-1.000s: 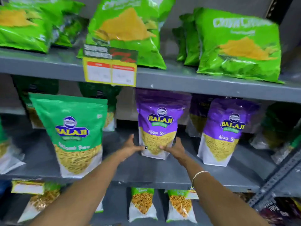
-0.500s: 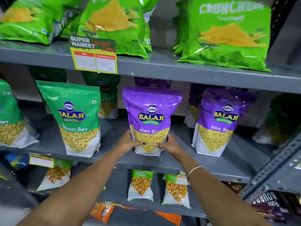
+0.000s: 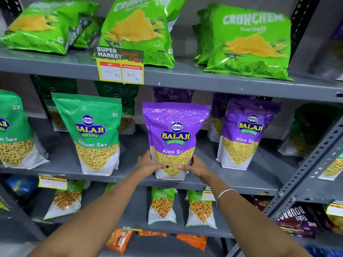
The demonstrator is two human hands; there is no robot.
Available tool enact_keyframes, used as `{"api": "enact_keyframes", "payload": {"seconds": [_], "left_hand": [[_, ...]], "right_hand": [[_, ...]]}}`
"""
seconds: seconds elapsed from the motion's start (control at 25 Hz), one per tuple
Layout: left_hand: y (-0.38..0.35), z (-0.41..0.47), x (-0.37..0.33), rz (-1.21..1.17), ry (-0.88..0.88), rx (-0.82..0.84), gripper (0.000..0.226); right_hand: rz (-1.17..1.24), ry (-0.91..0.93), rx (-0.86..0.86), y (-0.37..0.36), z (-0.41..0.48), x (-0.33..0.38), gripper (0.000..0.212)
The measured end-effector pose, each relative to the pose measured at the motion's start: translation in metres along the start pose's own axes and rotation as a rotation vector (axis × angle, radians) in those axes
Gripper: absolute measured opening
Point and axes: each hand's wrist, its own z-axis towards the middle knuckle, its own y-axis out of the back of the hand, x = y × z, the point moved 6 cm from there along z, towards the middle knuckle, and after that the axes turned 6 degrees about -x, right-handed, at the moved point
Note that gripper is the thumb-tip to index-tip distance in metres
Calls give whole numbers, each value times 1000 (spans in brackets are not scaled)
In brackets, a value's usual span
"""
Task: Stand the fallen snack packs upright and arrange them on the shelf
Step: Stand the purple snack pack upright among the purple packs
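A purple Aloo Sev pack (image 3: 175,132) stands upright at the front edge of the grey middle shelf (image 3: 130,178). My left hand (image 3: 148,164) grips its lower left side and my right hand (image 3: 194,166) grips its lower right side. A second purple Aloo Sev pack (image 3: 245,130) stands upright to its right. A green Ratlami Sev pack (image 3: 94,132) stands upright to its left. More purple and green packs stand behind these in shadow.
Green Crunchem chip bags (image 3: 248,41) sit on the top shelf, behind a yellow price tag (image 3: 120,66). Small Chana Garam packs (image 3: 162,206) stand on the lower shelf, orange packs below. A perforated metal upright (image 3: 304,175) runs along the right.
The purple pack between my hands has come forward to the shelf's front edge and stands straighter. The view has shifted downward, showing more of the lower shelves.
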Motion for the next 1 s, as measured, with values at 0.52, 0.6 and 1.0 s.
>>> {"api": "enact_keyframes", "payload": {"seconds": [0.52,0.6,1.0], "left_hand": [[-15,-22,15,554,346,598,37],[-40,-40,5,605,356,821,32],[-205,17,-115,-54,-33,321,76]], "right_hand": [[-184,-142,-215,41,-9,-14,80],[-283,-158,-371,76,-14,-19,63],[10,-112,-528,262,26,-52,71]]}}
